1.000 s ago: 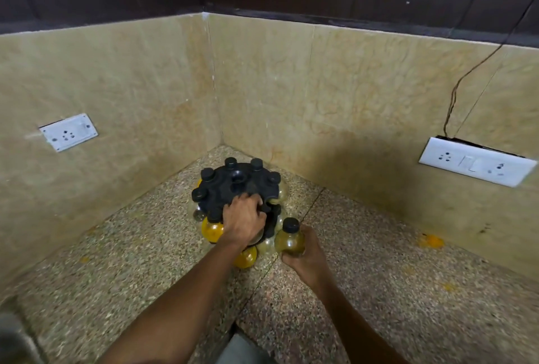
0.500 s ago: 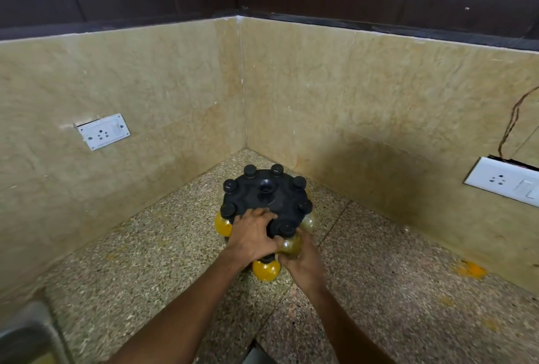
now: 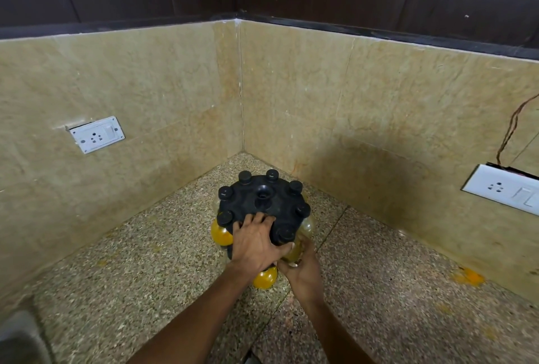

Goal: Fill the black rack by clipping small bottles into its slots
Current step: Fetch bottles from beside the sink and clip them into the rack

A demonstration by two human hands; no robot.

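The round black rack (image 3: 250,198) stands in the corner of a speckled stone counter. Several black-capped bottles hang from its rim, among them a yellow bottle (image 3: 221,233) at the left and another yellow bottle (image 3: 264,277) at the near side. My left hand (image 3: 256,244) presses on the rack's near edge, fingers spread over the top. My right hand (image 3: 302,268) grips a small bottle (image 3: 293,252) with yellowish contents from below, at the rack's near right rim. Its black cap (image 3: 284,235) sits level with the rack top.
Beige stone walls close the corner behind the rack. A white socket plate (image 3: 97,134) is on the left wall, a larger switch plate (image 3: 504,190) with a wire on the right wall. An orange stain (image 3: 468,277) marks the counter at the right. Part of a grey object (image 3: 20,340) shows bottom left.
My right hand carried the bottle from beside the rack into the near right rim. The left hand stayed on the rack's near edge. The camera view shifted, so the rack sits more central.
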